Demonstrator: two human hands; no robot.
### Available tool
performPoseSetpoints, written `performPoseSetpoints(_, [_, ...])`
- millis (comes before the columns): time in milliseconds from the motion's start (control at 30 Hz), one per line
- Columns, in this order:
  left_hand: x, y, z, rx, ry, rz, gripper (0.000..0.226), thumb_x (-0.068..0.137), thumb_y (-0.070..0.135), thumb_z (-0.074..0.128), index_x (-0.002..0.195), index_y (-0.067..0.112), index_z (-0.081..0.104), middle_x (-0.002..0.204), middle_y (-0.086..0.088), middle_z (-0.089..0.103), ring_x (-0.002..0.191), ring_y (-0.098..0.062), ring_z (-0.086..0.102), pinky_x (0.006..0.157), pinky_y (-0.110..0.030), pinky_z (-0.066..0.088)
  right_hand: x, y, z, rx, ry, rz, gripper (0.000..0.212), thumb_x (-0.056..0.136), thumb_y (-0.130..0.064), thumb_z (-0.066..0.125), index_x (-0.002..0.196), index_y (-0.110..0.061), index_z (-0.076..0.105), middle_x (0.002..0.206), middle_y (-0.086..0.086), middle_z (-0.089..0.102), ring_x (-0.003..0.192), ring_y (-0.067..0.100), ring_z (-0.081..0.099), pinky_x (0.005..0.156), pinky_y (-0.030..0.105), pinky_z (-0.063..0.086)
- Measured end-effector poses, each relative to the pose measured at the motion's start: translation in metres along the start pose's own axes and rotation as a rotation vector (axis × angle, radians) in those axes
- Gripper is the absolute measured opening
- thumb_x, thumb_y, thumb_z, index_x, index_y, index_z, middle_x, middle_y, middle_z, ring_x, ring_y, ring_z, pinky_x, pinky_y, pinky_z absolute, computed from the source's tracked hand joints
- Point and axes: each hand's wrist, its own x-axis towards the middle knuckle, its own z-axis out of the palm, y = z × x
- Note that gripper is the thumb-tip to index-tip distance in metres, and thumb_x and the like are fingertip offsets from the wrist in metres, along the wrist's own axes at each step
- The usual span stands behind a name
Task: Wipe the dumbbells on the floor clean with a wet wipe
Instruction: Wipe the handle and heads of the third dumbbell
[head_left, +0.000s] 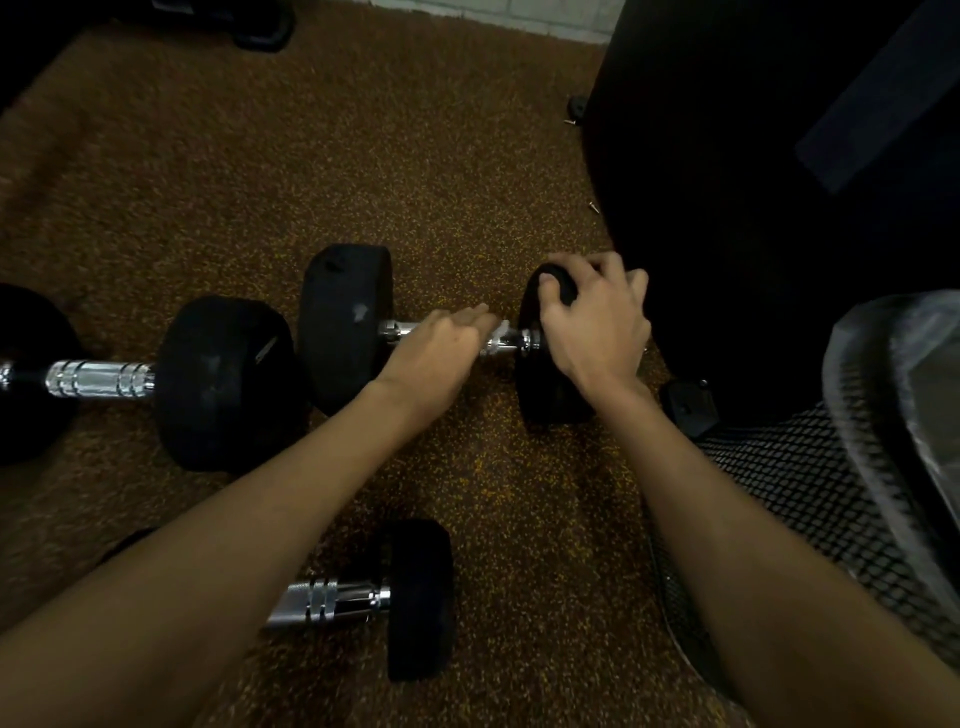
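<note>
Three black dumbbells with chrome handles lie on the brown speckled floor. The middle dumbbell (345, 322) lies crosswise ahead of me. My left hand (441, 345) is wrapped over its chrome handle, and a bit of white wet wipe (501, 328) shows at my fingertips. My right hand (595, 317) grips the top of that dumbbell's right weight, fingers curled over its rim. A second dumbbell (218, 382) lies to the left, end to end with the first. The third dumbbell (415, 597) lies near me, partly hidden under my left forearm.
A large black piece of equipment (753, 182) stands close on the right, touching distance from the right weight. A mesh and plastic-wrapped object (883, 441) fills the lower right. Small screws (594, 206) lie on the floor by the equipment. Another dark object (260, 26) sits at the far top left.
</note>
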Motion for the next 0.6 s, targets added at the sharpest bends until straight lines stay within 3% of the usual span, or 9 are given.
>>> performPoseSetpoints(100, [0.013, 0.005, -0.007, -0.037, -0.029, -0.153, 0.019, 0.095, 0.008, 0.045, 0.112, 0.01, 0.054, 0.109, -0.014, 0.063, 0.098, -0.033, 0.061, 0.073, -0.033, 0.041, 0.0, 0.0, 0.0, 0.002, -0.003, 0.0, 0.037, 0.092, -0.048, 0.044, 0.125, -0.038, 0.058, 0.127, -0.004, 0.05, 0.121, 0.023, 0.04, 0.085, 0.039, 0.043])
performPoseSetpoints(167, [0.022, 0.013, -0.006, -0.007, -0.085, -0.203, 0.021, 0.095, 0.008, 0.045, 0.114, 0.009, 0.053, 0.108, -0.017, 0.063, 0.098, -0.036, 0.06, 0.071, -0.035, 0.041, 0.001, 0.0, 0.0, 0.005, -0.007, 0.006, 0.037, 0.092, -0.047, 0.044, 0.124, -0.038, 0.058, 0.128, -0.004, 0.05, 0.121, 0.023, 0.04, 0.086, 0.039, 0.043])
performPoseSetpoints(300, [0.028, 0.036, 0.002, -0.01, -0.1, -0.134, 0.034, 0.091, 0.0, 0.043, 0.124, 0.006, 0.049, 0.122, -0.016, 0.057, 0.11, -0.035, 0.056, 0.088, -0.038, 0.045, 0.003, 0.0, -0.001, 0.016, -0.025, 0.012, 0.037, 0.092, -0.047, 0.044, 0.125, -0.038, 0.059, 0.128, -0.004, 0.05, 0.122, 0.023, 0.039, 0.087, 0.039, 0.042])
performPoseSetpoints(467, [0.008, 0.027, -0.002, 0.085, -0.05, 0.084, 0.054, 0.092, -0.002, 0.041, 0.145, 0.008, 0.03, 0.152, -0.011, 0.031, 0.138, -0.027, 0.032, 0.113, -0.033, 0.025, 0.004, 0.0, 0.0, 0.015, -0.013, 0.012, 0.036, 0.092, -0.048, 0.044, 0.124, -0.039, 0.059, 0.127, -0.005, 0.051, 0.122, 0.022, 0.04, 0.086, 0.037, 0.042])
performPoseSetpoints(533, [-0.003, 0.018, -0.008, 0.099, -0.06, 0.102, 0.055, 0.094, -0.002, 0.037, 0.147, 0.011, 0.027, 0.156, -0.008, 0.023, 0.143, -0.023, 0.024, 0.114, -0.029, 0.017, 0.004, 0.0, 0.001, 0.013, -0.01, 0.015, 0.036, 0.092, -0.048, 0.044, 0.124, -0.039, 0.059, 0.127, -0.005, 0.051, 0.121, 0.022, 0.04, 0.086, 0.038, 0.043])
performPoseSetpoints(600, [-0.005, 0.008, -0.014, 0.037, -0.045, 0.036, 0.055, 0.093, -0.005, 0.039, 0.145, 0.013, 0.033, 0.151, -0.01, 0.033, 0.138, -0.024, 0.034, 0.111, -0.03, 0.025, 0.004, 0.0, 0.001, 0.011, -0.014, 0.018, 0.036, 0.092, -0.048, 0.044, 0.124, -0.04, 0.059, 0.127, -0.006, 0.05, 0.122, 0.022, 0.04, 0.087, 0.038, 0.042])
